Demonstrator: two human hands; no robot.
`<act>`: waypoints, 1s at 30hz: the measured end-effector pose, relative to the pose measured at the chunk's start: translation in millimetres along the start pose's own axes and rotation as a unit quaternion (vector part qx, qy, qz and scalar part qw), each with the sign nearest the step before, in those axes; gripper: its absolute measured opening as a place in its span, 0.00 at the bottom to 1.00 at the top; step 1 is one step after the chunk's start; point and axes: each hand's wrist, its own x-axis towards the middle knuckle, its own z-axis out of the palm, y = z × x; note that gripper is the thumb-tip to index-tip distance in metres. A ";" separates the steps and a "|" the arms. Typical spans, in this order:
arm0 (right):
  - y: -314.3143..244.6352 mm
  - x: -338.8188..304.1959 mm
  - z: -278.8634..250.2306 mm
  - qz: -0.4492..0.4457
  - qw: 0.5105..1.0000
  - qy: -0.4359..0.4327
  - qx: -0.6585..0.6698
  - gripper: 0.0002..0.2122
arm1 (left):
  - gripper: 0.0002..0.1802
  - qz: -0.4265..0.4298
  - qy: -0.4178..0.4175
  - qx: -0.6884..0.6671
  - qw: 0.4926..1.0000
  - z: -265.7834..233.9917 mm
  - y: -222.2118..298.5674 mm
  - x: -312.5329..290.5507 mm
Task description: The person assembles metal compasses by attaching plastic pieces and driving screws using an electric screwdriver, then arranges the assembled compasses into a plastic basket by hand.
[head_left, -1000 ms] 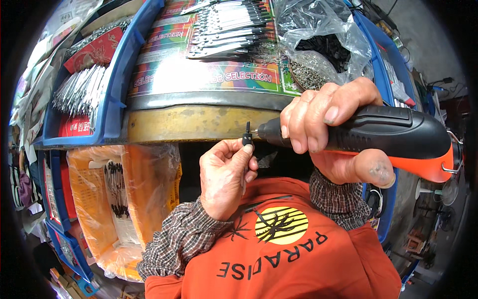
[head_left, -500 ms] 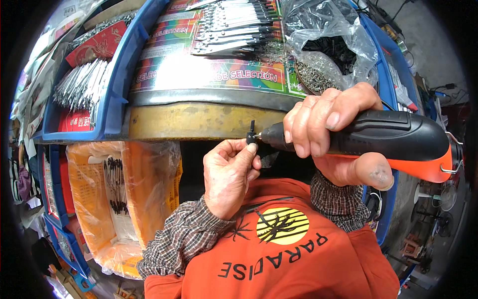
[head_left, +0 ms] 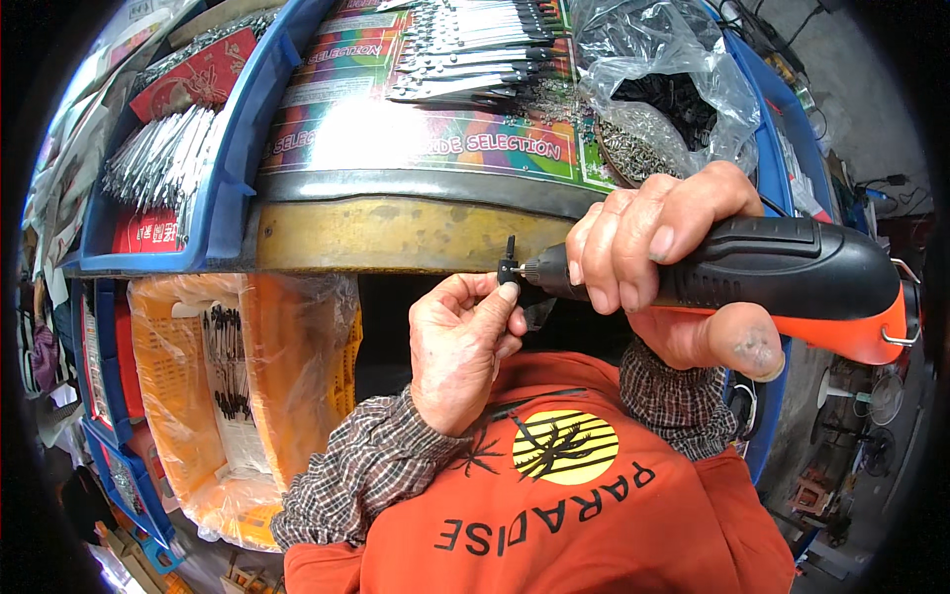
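My left hand (head_left: 460, 346) pinches a small black plastic part (head_left: 507, 271) between thumb and fingertips, a thin black strip standing up from it. Around a black and orange electric screwdriver (head_left: 792, 265), lying level, the fingers of my right hand (head_left: 683, 233) are wrapped, thumb underneath. Its narrow tip points left and meets the black part. Whether a screw sits between tip and part is too small to tell. Both hands are just in front of the bench's worn yellowish edge (head_left: 396, 238).
White strip-like pieces with black ends (head_left: 465, 49) lie in rows on the bench mat. Beside them are loose small screws (head_left: 633, 148) and a clear plastic bag (head_left: 643, 49) with black parts. Blue bins (head_left: 233, 148) stand left; below is a plastic-lined orange crate (head_left: 282, 396).
The whole view has shifted slightly. My hands, the black part and the screwdriver keep nearly the same pose, the tip still against the part.
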 end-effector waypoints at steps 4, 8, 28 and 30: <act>-7.7 7.7 5.3 0.030 0.999 0.007 -0.044 0.28 | 0.04 -0.003 0.008 -0.004 1.000 4.6 3.6 -1.9; -8.0 16.2 -0.6 0.088 0.992 -0.080 -0.048 0.29 | 0.04 -0.026 0.020 -0.034 0.999 5.4 3.8 -2.7; -17.3 14.8 33.3 0.203 0.954 0.178 -0.131 0.35 | 0.04 -0.021 0.014 -0.031 0.999 5.9 4.8 -2.1; -7.1 9.0 19.9 0.159 0.974 0.142 -0.074 0.35 | 0.04 -0.019 0.010 -0.034 0.999 5.9 4.1 -2.1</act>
